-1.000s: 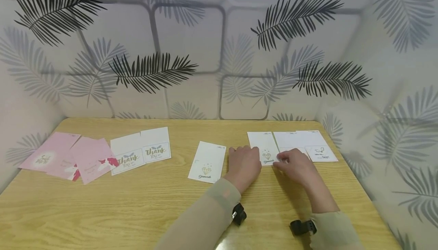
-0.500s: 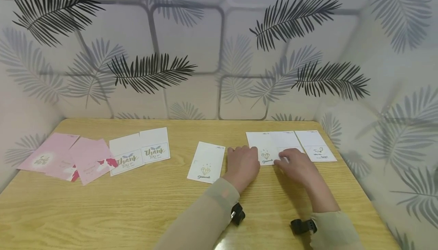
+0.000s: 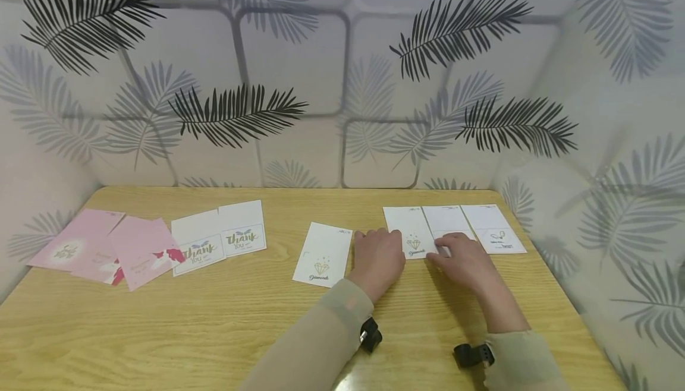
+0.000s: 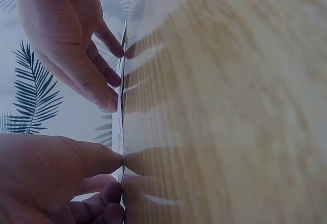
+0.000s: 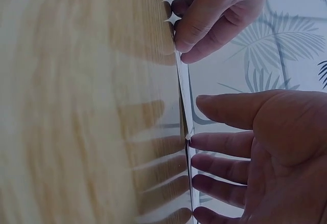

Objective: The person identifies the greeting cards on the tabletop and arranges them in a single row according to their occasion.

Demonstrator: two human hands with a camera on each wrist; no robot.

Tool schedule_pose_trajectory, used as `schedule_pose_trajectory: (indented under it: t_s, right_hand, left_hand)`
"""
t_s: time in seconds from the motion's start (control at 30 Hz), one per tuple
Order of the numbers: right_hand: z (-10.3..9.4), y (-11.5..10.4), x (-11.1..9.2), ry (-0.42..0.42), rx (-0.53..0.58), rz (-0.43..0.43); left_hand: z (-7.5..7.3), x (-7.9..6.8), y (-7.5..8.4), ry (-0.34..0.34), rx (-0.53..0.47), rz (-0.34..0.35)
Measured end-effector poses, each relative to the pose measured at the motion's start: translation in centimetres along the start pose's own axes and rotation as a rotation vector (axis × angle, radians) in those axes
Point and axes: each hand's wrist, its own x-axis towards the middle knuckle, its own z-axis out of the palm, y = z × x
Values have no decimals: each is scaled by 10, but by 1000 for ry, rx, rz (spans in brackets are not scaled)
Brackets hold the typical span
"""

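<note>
In the head view a white rectangular paper card with gold diamond print (image 3: 405,233) lies between left hand (image 3: 379,263) and right hand (image 3: 460,257); wrist views reveal straight right fingers (image 5: 222,166), curled left fingers (image 4: 111,192), grip uncertain

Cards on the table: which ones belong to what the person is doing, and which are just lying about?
Seemingly in the job:
row Diamonds card, between the left hand and right hand
two white cards right of it

Seemingly just lying about:
separate Diamonds card, though perhaps waiting its turn
two Thank You cards
pink cards
</note>
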Motion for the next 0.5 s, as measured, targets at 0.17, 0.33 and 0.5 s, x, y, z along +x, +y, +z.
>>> schedule_pose_trajectory:
  t_s: [0.17,0.33,0.5]
  right_hand:
    - [-1,-2,0,2,5,16]
    - [-1,-1,-1,10,-2,0]
    - [-3,1,-2,13,23,-5]
  left_hand:
    - [0,1,0,-4,1,0]
    - [0,2,0,-20,-16,-15]
    - [-7,0,-2,3,-18,-12]
